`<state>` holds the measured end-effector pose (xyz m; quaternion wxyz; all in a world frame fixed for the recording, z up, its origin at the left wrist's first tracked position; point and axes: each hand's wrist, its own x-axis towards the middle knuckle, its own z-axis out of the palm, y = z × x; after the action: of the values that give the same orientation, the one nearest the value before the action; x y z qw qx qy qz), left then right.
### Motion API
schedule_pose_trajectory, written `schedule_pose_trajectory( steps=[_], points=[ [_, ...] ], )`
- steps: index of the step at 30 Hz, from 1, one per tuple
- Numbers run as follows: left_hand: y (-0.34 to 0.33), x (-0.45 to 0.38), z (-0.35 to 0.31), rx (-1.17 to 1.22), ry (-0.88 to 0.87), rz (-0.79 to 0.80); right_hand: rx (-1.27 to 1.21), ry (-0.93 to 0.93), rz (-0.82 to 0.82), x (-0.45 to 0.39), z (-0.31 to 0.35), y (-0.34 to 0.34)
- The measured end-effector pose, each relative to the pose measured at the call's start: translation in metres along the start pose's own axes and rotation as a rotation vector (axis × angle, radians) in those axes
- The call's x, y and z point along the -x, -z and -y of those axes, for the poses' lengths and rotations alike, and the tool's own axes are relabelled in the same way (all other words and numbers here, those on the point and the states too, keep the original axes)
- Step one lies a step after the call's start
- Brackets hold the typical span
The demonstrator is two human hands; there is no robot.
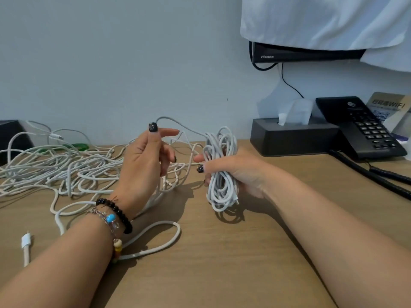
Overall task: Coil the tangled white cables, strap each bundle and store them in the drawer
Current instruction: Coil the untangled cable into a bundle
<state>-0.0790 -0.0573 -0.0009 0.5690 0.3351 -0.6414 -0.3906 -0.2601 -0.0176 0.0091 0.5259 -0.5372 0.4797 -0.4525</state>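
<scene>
Gripping the half-wound coil (222,172), the right hand (235,174) curls shut round it; the left hand (144,161) pinches the feeding strand (186,126), which risks snagging in the tangled pile (60,172) and yanking loops loose.

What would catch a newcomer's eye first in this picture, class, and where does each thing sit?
First, the two hands at the centre: the right hand grips a coil of white cable above the desk, while the left hand pinches the strand running to it. Next, the tangle of white cables sprawling over the desk's left side. At the back right sit a dark tissue box and a black phone.
</scene>
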Motion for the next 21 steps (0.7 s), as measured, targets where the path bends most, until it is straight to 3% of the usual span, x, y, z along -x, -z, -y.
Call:
schedule_pose_trajectory(
  steps=[6,10,14,18,21],
  points=[
    [0.006,-0.005,-0.003,0.15,0.062,-0.075,0.521,0.21,-0.157,0.003,-0.004,-0.006],
    [0.008,-0.004,-0.006,0.137,0.044,-0.077,0.538,0.292,-0.224,0.001,-0.009,-0.009],
    [0.011,-0.007,-0.004,0.148,0.083,-0.182,0.588,0.389,-0.17,0.004,-0.012,-0.013],
    [0.014,-0.008,-0.003,0.197,0.045,-0.079,0.561,0.416,-0.155,0.005,-0.016,-0.017],
    [0.014,-0.009,-0.002,0.198,0.071,-0.105,0.59,0.364,-0.13,0.003,-0.019,-0.018]
  ],
)
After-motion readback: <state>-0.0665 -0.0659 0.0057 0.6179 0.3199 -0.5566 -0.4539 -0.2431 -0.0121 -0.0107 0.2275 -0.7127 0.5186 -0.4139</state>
